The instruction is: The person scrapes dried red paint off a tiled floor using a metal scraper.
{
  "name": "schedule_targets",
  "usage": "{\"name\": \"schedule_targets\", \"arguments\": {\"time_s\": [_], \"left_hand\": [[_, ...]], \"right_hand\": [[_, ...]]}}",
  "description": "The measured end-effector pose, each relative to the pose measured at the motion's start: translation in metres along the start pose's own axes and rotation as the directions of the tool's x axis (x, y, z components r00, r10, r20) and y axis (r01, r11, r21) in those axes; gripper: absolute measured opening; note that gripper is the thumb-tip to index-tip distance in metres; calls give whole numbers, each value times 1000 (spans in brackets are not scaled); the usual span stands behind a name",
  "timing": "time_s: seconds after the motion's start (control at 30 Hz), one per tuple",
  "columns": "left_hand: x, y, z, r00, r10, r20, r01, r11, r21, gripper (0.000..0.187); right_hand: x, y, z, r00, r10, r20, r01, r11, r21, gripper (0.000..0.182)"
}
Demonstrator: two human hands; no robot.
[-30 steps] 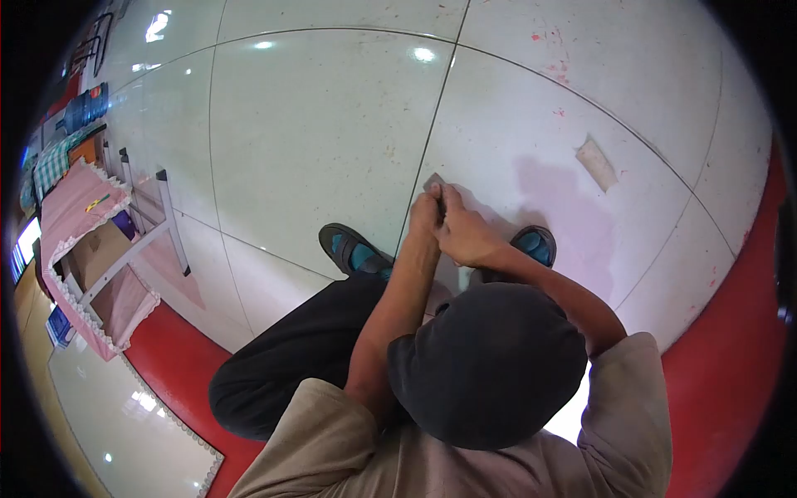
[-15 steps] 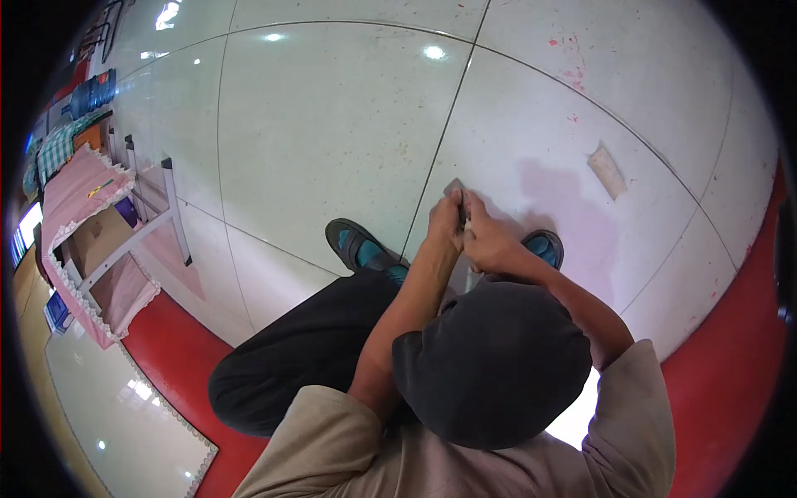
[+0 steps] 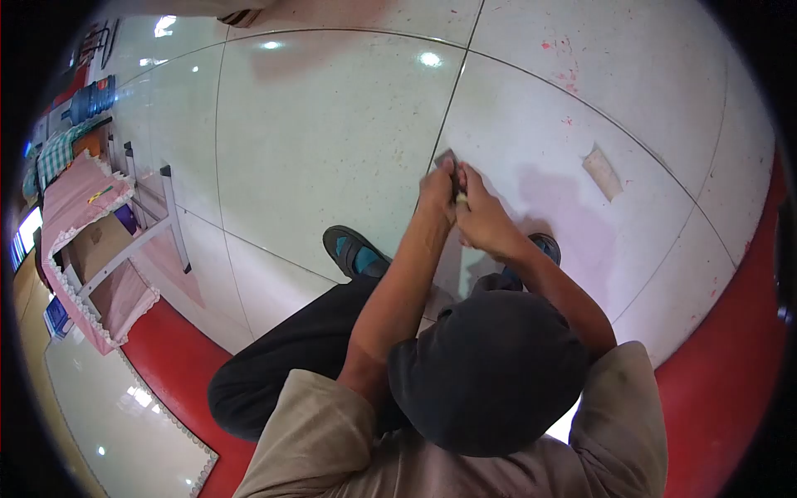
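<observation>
Both hands are closed together on a scraper (image 3: 446, 156) with a flat, dark blade, held low over the pale floor tiles. My left hand (image 3: 437, 195) grips it close behind the blade. My right hand (image 3: 483, 217) is wrapped round the handle end, where a light-coloured bit shows between the fingers. The blade's edge points forward, close to a grout line. Most of the handle is hidden by the fingers.
A curled beige scrap (image 3: 602, 173) lies on the tiles (image 3: 332, 124) to the right, near red specks. A table with a pink cloth (image 3: 75, 199) and metal legs stands left. Sandalled feet (image 3: 357, 251) are beneath me. Another person's foot (image 3: 241, 17) shows at the top.
Both hands have slid forward and slightly left across the floor with the scraper. Another person's foot and a reddish reflection have come into view at the top left.
</observation>
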State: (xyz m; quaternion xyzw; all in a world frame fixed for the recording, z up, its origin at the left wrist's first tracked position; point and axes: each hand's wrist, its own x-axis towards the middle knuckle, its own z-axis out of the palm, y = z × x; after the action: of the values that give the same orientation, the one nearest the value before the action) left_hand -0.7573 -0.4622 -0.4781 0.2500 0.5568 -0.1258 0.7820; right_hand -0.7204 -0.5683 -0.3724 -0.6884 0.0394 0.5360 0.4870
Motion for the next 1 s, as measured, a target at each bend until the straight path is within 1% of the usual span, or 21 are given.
{"name": "schedule_targets", "arguments": {"time_s": [0.03, 0.07, 0.1, 0.17, 0.2, 0.23, 0.3, 0.37, 0.4, 0.43, 0.47, 0.5, 0.57, 0.63, 0.7, 0.77, 0.8, 0.87, 0.9, 0.93, 1.0], "left_hand": [[-14, -3, 3, 1000, 0, -6, 0, 999, 38, 26], [-30, -18, 11, 989, 2, -148, 6, 998, 56, 26], [-31, -24, 13, 990, -8, -141, 13, 999, 37, 26], [-27, -34, 21, 994, -30, -106, 30, 1000, 2, 27], [-24, -21, 33, 997, 9, -72, -4, 997, 71, 25], [-11, -7, 37, 999, 35, -34, -32, 996, 80, 23], [9, 16, 46, 996, 18, 93, -16, 1000, -25, 22], [-4, 6, 44, 1000, 22, 17, -23, 997, 70, 23], [-12, -12, 39, 1000, 14, -27, -11, 995, 104, 23], [-22, -20, 42, 998, 11, -63, -3, 991, 135, 23], [-25, -22, 46, 994, 33, -102, -7, 969, 246, 23], [-18, -19, 50, 997, 23, -68, -10, 984, 180, 23], [8, -5, 56, 1000, 9, -3, -9, 998, 54, 23], [2, 23, 75, 998, -12, 63, 5, 995, 102, 24], [8, 1, 54, 995, -57, 87, 48, 994, 97, 25], [7, -39, 37, 996, 14, -92, 6, 978, 209, 27], [-16, -31, 51, 996, 21, -91, 7, 953, 301, 27], [-4, -21, 60, 1000, -24, 5, 23, 985, 170, 26], [4, -12, 63, 998, -41, 53, 35, 993, 109, 26], [-9, 12, 86, 1000, 10, 12, -12, 984, 177, 27], [4, 10, 81, 998, -40, 53, 32, 989, 143, 25]], "right_hand": [[-7, 2, 2, 1000, -24, -13, 24, 1000, -3, 62], [-24, 6, -4, 999, 38, 18, -38, 999, -11, 59], [-25, 20, -6, 1000, -14, -7, 14, 1000, 1, 58], [-16, 41, -11, 996, -68, -56, 70, 997, 37, 58], [-11, 42, -15, 995, -67, -73, 72, 995, 66, 57], [3, 21, -21, 998, -14, -65, 22, 992, 121, 57], [7, 6, -28, 998, 36, -53, -25, 980, 195, 61], [-3, 2, -24, 999, 32, -44, -20, 970, 242, 69], [-17, 12, -16, 990, -1, -140, 23, 988, 155, 55], [-20, 17, -16, 991, 23, -128, 2, 982, 189, 55], [-22, 22, -19, 992, 47, -120, -20, 976, 218, 55], [-23, 26, -22, 991, 76, -111, -46, 968, 248, 55], [-1, -3, -39, 994, 96, -58, -72, 943, 325, 55], [4, -10, -43, 994, 93, -52, -69, 935, 349, 58], [-2, 5, -34, 993, 69, -94, -35, 945, 324, 63], [-5, 49, -21, 974, -63, -217, 105, 976, 191, 63], [-11, 52, -22, 978, -42, -206, 92, 966, 241, 63], [-8, 44, -31, 986, 10, -169, 43, 950, 308, 63], [5, 23, -41, 989, 35, -144, 14, 945, 327, 62], [11, 12, -45, 991, 61, -117, -16, 938, 347, 62], [6, 16, -42, 985, 40, -168, 16, 947, 321, 62]]}}
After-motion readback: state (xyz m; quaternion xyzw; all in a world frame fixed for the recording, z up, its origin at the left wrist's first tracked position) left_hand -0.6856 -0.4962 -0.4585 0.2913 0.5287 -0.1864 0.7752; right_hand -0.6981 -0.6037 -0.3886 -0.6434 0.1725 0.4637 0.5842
